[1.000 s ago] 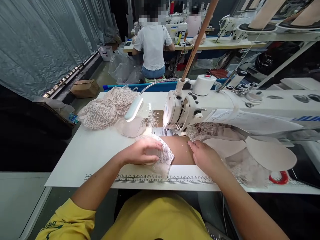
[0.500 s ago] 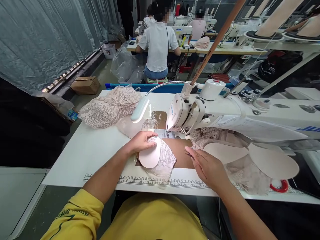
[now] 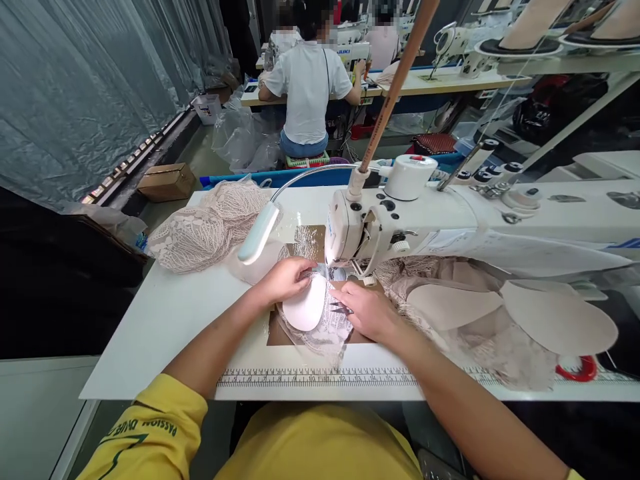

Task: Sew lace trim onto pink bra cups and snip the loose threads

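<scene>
Under the sewing machine's (image 3: 343,230) head lies a smooth pale bra cup (image 3: 304,308) with lace fabric (image 3: 327,337) spread beneath and beside it. My left hand (image 3: 286,280) is closed on the cup's upper left edge, close to the needle area. From the other side my right hand (image 3: 370,312) reaches in, its fingers wrapped round small dark thread snips (image 3: 341,307). The snips' pointed blades stick out leftward over the lace. The right fingertips rest at the lace's upper right edge, just below the presser foot. My palm hides the snips' grip.
Lace pieces (image 3: 200,230) are heaped at the table's back left. More cups (image 3: 557,320) and lace lie right, beside a red ring-shaped thing (image 3: 577,369). A lamp (image 3: 259,233) hangs low over the left side. A ruler strip (image 3: 310,379) runs along the front edge. People sit at machines beyond.
My right hand has moved left with the snips, from beside the machine bed onto the lace. My left hand has shifted slightly at the cup's top. The camera view has shifted slightly.
</scene>
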`<state>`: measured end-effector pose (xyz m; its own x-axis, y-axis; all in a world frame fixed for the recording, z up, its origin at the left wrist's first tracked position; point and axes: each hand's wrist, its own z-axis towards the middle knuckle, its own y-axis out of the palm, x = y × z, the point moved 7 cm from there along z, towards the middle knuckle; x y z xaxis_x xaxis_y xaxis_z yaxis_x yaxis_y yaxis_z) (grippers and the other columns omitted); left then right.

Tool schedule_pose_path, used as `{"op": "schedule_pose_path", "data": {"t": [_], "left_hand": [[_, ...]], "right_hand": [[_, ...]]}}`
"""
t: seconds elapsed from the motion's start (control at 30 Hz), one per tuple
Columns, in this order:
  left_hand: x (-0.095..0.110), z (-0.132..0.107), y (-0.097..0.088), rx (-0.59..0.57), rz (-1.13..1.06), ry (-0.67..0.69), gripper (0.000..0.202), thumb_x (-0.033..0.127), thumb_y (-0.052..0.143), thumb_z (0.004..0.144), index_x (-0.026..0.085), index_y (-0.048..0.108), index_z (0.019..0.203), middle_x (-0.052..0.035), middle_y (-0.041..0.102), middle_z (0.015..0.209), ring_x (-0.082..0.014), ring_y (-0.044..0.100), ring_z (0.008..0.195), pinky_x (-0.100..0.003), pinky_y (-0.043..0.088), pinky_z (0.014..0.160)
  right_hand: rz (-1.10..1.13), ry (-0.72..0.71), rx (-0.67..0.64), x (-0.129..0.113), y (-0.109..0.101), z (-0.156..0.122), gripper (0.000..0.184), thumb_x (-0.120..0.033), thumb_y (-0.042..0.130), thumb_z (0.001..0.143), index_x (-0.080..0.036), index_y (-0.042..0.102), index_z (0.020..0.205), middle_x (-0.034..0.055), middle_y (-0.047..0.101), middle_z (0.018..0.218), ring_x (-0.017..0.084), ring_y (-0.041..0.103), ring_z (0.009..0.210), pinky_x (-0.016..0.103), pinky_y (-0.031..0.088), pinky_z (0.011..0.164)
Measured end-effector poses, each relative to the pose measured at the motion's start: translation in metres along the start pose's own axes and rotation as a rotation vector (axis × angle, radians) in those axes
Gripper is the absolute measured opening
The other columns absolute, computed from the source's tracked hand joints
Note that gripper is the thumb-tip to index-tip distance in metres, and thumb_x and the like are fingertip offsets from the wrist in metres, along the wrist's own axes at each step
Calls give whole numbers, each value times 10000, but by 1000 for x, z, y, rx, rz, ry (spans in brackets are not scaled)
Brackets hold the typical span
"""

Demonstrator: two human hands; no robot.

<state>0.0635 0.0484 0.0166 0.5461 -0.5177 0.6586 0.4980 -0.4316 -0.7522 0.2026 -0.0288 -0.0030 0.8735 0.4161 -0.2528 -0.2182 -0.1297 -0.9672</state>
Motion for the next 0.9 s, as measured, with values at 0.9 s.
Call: {"op": "schedule_pose_path", "data": {"t": [0.9], "left_hand": [[22,-12,29,-120,301,429,498,98,469,804,94,530,1297,-166,531,1342,-265,507,1245,-409,439,1060]], "right_hand": [[-16,107,4,0,4,-4,377,-174,527,807,-203,613,1173,59,664,988,177,590,760,275,401,625]]}}
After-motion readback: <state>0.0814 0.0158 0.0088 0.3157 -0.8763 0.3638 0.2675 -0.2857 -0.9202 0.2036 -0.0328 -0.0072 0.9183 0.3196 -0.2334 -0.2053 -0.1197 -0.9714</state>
